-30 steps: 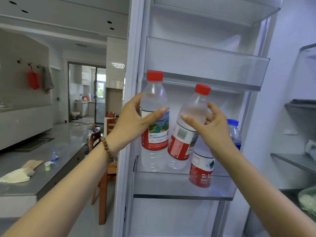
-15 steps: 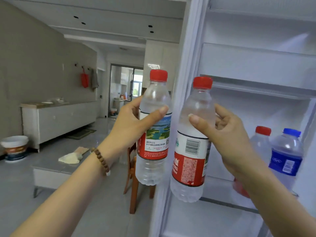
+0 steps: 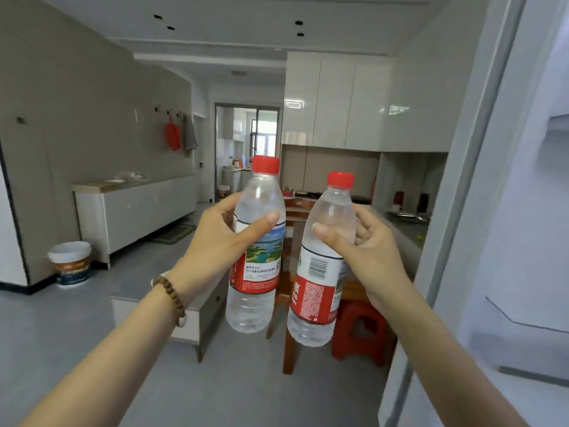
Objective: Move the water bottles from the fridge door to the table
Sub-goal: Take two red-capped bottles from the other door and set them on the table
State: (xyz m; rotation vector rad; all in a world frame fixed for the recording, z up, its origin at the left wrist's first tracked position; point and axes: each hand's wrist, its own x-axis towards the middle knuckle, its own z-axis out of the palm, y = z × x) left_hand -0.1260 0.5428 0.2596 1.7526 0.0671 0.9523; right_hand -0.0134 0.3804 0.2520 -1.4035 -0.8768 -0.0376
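My left hand (image 3: pixel 220 241) grips a clear water bottle (image 3: pixel 257 291) with a red cap and a red label showing a lake picture. My right hand (image 3: pixel 366 248) grips a second red-capped water bottle (image 3: pixel 317 297), tilted slightly left, its barcode facing me. Both bottles hang in the air in front of me, side by side and apart. The fridge door (image 3: pixel 480 211) stands open at the right edge of the view, its shelves mostly out of sight. A low grey-topped table (image 3: pixel 160 306) lies behind my left forearm, mostly hidden.
A wooden chair (image 3: pixel 289 349) and a red plastic stool (image 3: pixel 360 331) stand behind the bottles. A white sideboard (image 3: pixel 135 211) runs along the left wall with a bucket (image 3: pixel 70 263) beside it. A counter (image 3: pixel 406 226) lies at the right.
The view has swung left, away from the fridge shelves into the room. Both hands carried their bottles out of the door shelf; the bottles left in the door are out of view.
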